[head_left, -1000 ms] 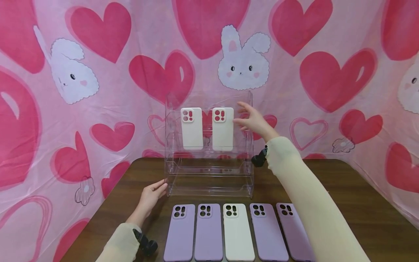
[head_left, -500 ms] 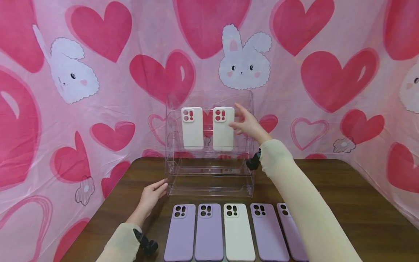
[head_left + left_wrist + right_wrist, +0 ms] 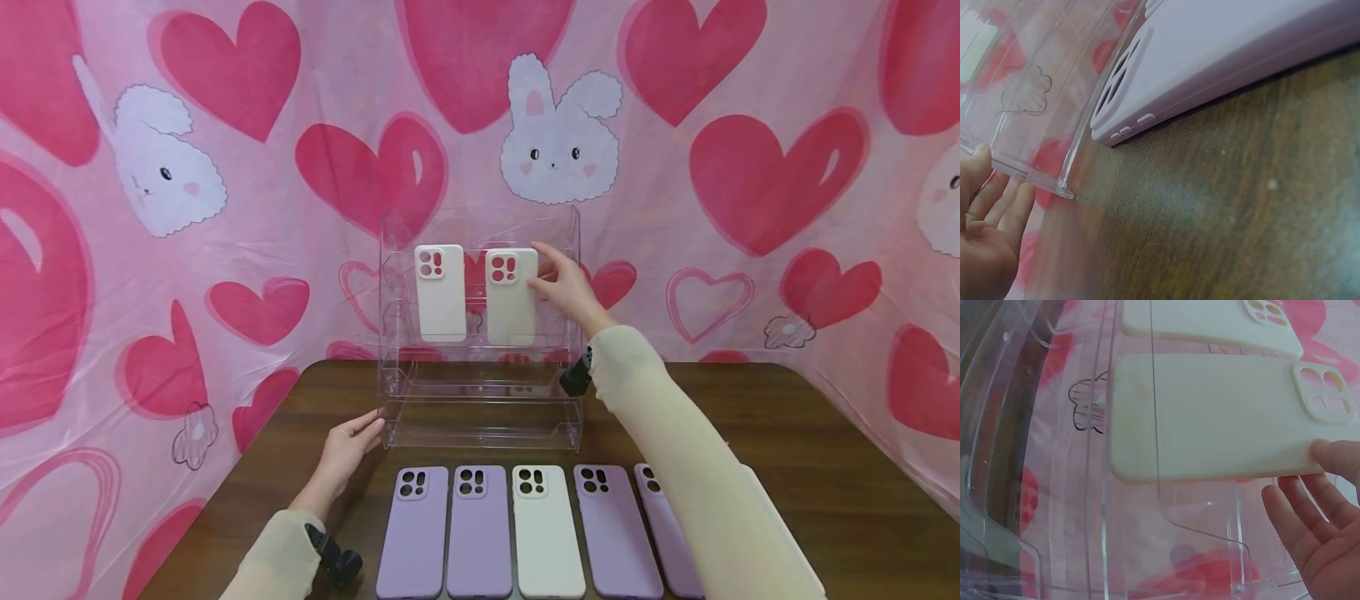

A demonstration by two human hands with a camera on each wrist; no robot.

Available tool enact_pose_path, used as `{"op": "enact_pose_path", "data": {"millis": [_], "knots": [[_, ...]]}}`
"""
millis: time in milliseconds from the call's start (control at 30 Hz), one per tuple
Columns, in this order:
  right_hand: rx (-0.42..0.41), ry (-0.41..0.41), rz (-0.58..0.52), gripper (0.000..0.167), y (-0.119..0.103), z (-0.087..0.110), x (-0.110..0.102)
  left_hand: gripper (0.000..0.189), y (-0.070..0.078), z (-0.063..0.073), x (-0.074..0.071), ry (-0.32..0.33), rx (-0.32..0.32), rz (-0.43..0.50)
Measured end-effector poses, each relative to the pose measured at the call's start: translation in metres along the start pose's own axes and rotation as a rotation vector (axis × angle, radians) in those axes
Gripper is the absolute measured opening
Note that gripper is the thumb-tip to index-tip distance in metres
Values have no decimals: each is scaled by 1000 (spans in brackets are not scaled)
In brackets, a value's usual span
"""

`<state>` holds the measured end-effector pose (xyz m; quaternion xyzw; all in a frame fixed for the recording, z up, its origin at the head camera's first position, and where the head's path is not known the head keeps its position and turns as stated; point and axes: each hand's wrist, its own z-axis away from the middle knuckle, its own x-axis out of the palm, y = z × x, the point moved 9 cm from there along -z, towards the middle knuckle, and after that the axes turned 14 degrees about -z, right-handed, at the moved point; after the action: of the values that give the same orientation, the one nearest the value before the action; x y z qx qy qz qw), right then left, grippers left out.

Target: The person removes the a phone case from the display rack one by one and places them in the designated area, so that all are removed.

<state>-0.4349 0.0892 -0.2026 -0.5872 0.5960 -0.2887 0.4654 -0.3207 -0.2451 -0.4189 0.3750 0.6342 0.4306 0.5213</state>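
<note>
A clear tiered display stand (image 3: 480, 433) rises at the back of the table, with two white phone cases upright on one of its upper tiers. My right hand (image 3: 566, 287) pinches the right-hand white phone case (image 3: 512, 308) by its right edge, near the camera cutout. In the right wrist view the thumb (image 3: 1335, 456) lies on the case's face and the other fingers reach behind its edge. The other white phone case (image 3: 441, 304) stands just left of it, apart. Low on the stand's left side, my left hand (image 3: 345, 454) grips the clear edge between thumb and fingers.
A row of phone cases lies camera end away on the dark wooden table (image 3: 787, 433) before the stand: several purple ones (image 3: 412, 533) and a white one (image 3: 547, 533) in the middle. My right forearm partly covers the rightmost purple case (image 3: 671, 533). A pink heart-print cloth (image 3: 465, 75) hangs behind.
My right hand has moved left and slightly down, from beside the right-hand white phone case to pinching its edge. That case's top has shifted slightly. My left hand has stayed on the stand.
</note>
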Motion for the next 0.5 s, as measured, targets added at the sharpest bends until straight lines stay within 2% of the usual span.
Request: {"op": "enact_pose_path", "data": {"millis": [500], "knots": [[-63, 28, -22, 57, -7, 6, -1, 40, 0, 1, -1, -5, 5, -8]]}}
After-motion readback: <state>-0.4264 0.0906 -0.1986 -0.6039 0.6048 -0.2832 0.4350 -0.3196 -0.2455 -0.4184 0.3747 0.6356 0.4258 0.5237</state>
